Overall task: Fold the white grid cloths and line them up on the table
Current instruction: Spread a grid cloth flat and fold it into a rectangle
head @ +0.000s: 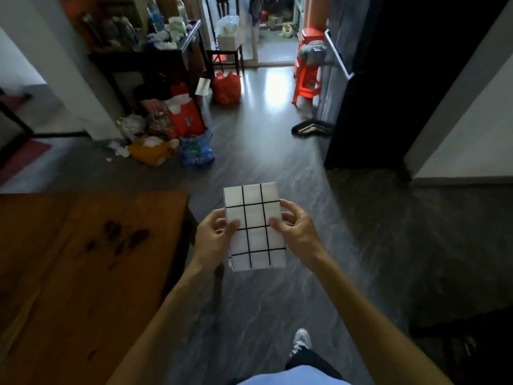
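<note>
The wooden counter (pixel 83 259) is seen with its right edge and far corner just left of the folded white grid cloth (pixel 254 226), which is held in the air over the dark floor (pixel 319 218), beyond that edge and not touching it. Open floor is left to the right of the cloth and beyond it. The cloth is gripped along its left side by the left hand (pixel 215 234), thumb laid on its top face and fingers curled under. Its right side is pinched by the right hand (pixel 291 226), the fingertips pressed onto the grid. A white shoe (pixel 302 340) is seen on the floor below the cloth.
</note>
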Motion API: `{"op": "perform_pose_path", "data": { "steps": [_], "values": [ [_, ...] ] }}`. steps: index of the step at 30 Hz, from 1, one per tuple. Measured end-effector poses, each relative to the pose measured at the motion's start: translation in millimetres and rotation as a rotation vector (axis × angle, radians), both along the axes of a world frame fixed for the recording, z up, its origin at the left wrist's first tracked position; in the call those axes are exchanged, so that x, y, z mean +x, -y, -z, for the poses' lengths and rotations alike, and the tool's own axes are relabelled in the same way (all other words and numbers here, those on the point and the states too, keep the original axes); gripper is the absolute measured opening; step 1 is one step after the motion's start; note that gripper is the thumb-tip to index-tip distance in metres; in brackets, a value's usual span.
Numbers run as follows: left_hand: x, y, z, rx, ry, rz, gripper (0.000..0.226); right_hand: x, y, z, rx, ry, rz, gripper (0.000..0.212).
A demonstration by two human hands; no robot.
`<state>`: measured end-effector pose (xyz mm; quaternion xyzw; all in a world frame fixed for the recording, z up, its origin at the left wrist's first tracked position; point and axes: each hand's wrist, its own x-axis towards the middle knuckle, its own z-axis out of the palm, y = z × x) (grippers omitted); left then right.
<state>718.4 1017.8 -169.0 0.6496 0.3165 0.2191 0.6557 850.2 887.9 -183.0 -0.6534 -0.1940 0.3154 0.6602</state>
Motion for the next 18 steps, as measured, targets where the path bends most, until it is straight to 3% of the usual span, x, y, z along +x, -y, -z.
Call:
{"op": "perform_pose_path", "data": {
  "steps": [7,18],
  "values": [
    [83,-56,-17,0.050,-0.074,-0.206,0.023,101,-84,-9,-0.011,0.053,-0.182,0.043],
    [177,-211,27,0.041,-0.053,-0.383,0.027,210,-264,11,-0.048,0.064,-0.352,0.039]
  ]
}}
